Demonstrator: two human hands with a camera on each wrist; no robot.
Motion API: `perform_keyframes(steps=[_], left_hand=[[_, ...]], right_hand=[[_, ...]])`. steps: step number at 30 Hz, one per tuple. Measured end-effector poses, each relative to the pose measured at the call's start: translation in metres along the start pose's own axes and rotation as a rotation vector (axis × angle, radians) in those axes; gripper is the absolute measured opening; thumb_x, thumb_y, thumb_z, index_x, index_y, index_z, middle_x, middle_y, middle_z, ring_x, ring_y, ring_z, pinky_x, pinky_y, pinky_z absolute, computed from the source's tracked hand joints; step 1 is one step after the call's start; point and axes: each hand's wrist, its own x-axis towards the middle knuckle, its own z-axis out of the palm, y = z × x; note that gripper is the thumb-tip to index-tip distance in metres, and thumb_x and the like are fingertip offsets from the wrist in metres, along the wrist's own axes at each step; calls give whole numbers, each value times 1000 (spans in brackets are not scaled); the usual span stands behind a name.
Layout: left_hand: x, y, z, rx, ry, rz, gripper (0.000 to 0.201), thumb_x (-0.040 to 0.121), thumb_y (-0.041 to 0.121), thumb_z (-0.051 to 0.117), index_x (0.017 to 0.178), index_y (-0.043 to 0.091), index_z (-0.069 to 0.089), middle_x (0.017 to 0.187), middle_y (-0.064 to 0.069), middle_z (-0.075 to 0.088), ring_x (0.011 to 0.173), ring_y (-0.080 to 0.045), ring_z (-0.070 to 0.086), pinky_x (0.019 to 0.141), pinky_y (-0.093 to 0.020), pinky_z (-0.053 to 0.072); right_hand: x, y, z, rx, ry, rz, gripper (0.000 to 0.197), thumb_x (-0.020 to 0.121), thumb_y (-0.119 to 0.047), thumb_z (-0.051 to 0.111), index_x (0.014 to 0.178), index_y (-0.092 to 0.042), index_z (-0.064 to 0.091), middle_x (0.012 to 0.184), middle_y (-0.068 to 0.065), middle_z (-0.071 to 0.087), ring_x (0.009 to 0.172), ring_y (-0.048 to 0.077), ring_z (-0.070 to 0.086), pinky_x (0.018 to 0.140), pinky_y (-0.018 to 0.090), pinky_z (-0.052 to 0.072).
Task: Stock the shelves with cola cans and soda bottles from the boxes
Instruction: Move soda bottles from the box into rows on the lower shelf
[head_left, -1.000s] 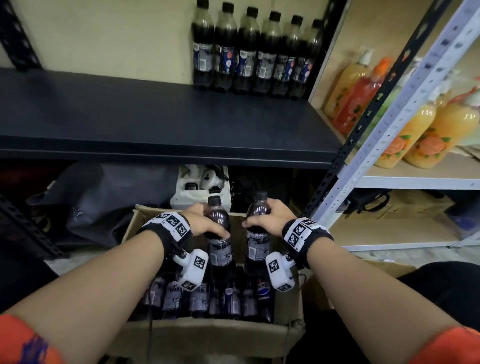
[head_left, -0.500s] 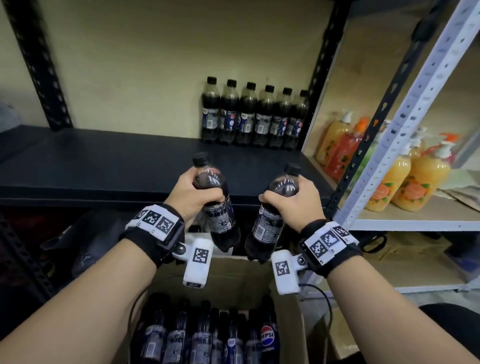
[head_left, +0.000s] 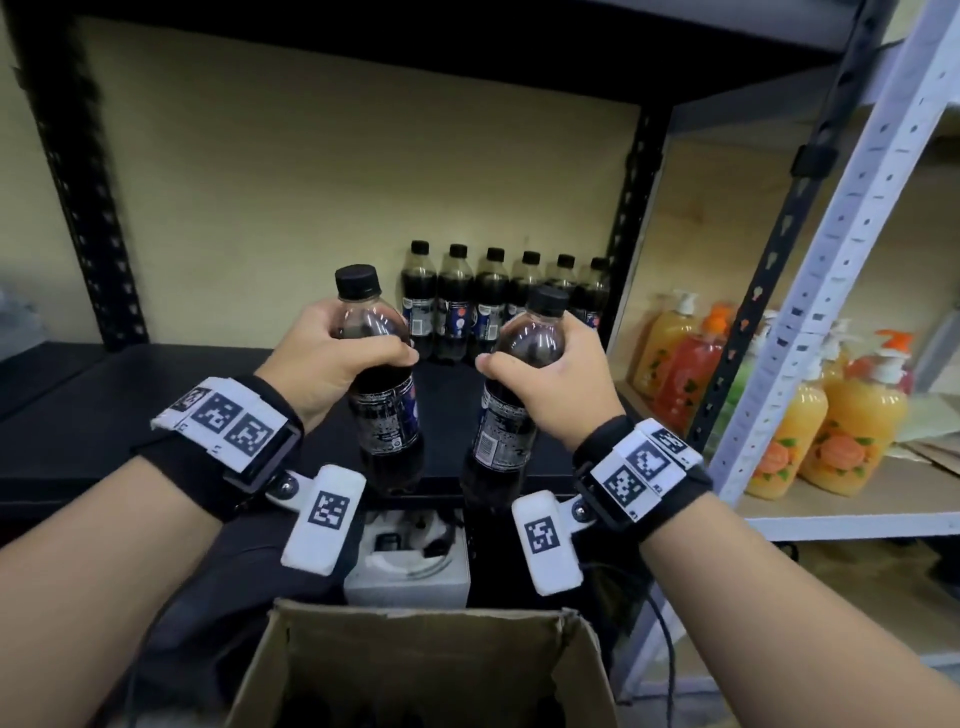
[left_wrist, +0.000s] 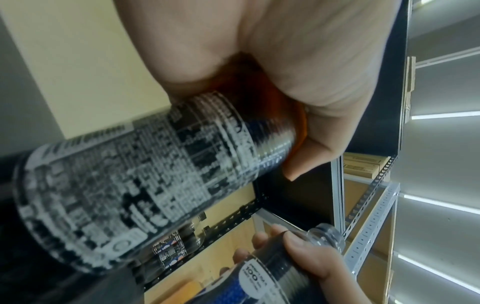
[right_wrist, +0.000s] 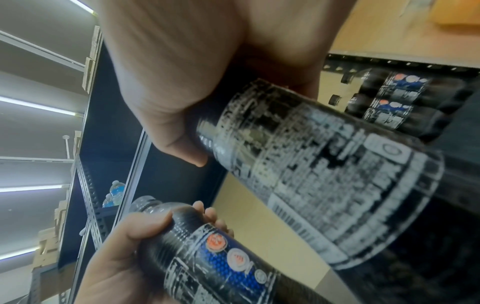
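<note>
Left hand (head_left: 332, 358): fingers wrapped round left cola bottle (head_left: 382, 395), upper body. Right hand (head_left: 558, 382): wrapped round right cola bottle (head_left: 511, 400). Both bottles: above black shelf (head_left: 130, 415) front edge, before shelved bottle row (head_left: 504, 306). Cardboard box (head_left: 415, 670): below shelf.

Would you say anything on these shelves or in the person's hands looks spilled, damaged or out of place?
Nothing stands out. The left hand and right hand each grip a capped cola bottle, both tilted in transit. The row of bottles stands upright at the back of the black shelf. No spill shows.
</note>
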Motion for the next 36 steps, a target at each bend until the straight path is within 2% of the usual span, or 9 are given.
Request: perform_keyframes(steps=[7,11,14,18,21,24,28,33,36], left_hand=[[28,-12,-26,97,-35,8,43,45,25,83,83,13,68,90,-19,69,85,-29,67,96,-50,53],[46,-27,-38,165,-37,-13,55,48,26,83,91,-2,64,89,-20,68,83,-29,66,91,-46,53],[57,-36,-47,167,-18,-20,44,48,26,83,85,8,67,89,-20,67,82,-29,65,89,-44,53],[69,-45,-55,169,10,-11,42,48,25,82,84,10,67,87,-18,67,81,-28,65,86,-43,53],[75,-52,-59,172,27,-18,38,48,25,82,81,14,67,86,-19,66,80,-29,64,85,-43,52],[78,-60,-59,173,31,-19,41,48,25,82,84,12,67,87,-20,66,79,-28,64,84,-43,53],[78,-70,-55,171,58,-16,48,49,28,82,92,14,65,85,-10,68,78,-22,66,81,-36,56],[79,-72,-54,185,78,-17,56,52,32,84,101,16,62,84,-1,67,78,-17,66,80,-35,56],[76,-70,-56,216,62,-16,58,54,34,85,103,14,63,88,-2,71,83,-20,69,87,-40,56]], right_hand=[[40,15,30,2,-68,-38,33,70,-16,90,90,-21,64,82,-5,72,75,11,71,73,28,58],[60,31,56,3,-118,-59,33,71,-11,88,90,-21,62,77,-12,70,72,6,68,72,26,58],[72,41,72,22,-161,-69,35,72,-8,87,91,-22,61,73,-18,69,71,2,67,70,21,56],[83,55,90,22,-177,-59,33,70,-14,87,93,-14,62,78,-5,71,71,11,67,74,34,60],[91,64,100,13,-212,-65,34,70,-14,86,91,-20,61,80,-5,71,71,12,68,74,35,60],[92,69,106,13,-226,-67,32,70,-13,86,92,-15,62,80,2,71,72,20,69,74,40,61],[93,76,112,74,-179,-33,35,73,-12,88,96,-14,62,80,-4,72,73,11,70,69,27,58],[87,76,115,110,-182,-19,39,79,-30,87,102,-13,60,89,7,72,82,20,71,80,36,59],[83,71,111,95,-210,-17,39,80,-35,86,104,-17,60,92,-1,73,87,16,71,81,34,58]])
